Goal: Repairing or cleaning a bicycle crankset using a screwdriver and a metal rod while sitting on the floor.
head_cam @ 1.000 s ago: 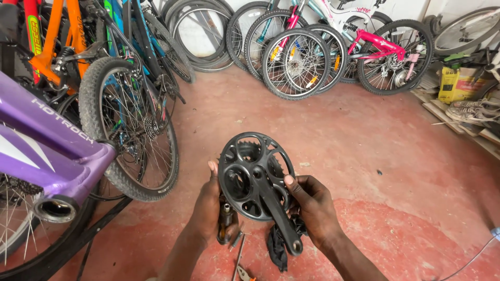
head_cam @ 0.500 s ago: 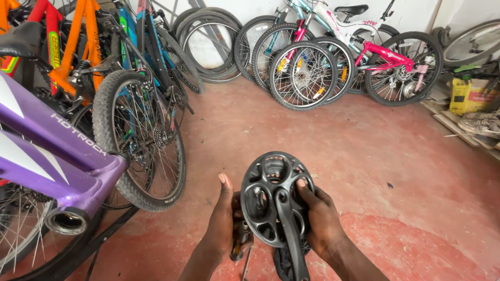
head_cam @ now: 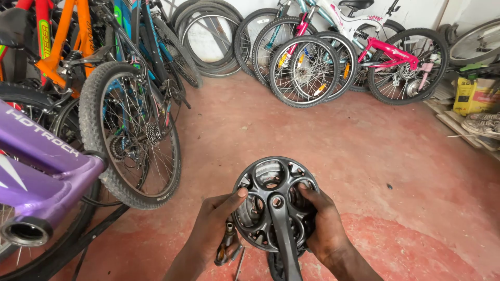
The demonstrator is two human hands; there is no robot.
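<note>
Gripping black crankset (head_cam: 274, 204), both hands (head_cam: 325, 229), knobby wheel (head_cam: 130, 135) left, bare floor (head_cam: 406, 171) right

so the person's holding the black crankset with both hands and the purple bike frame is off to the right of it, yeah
Not quite. Both hands, left hand and right hand, do hold the black crankset, but the purple bike frame is off to its left, not its right. The head view shows this.

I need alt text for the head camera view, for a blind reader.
Two bare hands, left hand and right hand, hold a black bicycle crankset over a red floor. A purple bike frame stands left; more bicycles line the wall.
</note>
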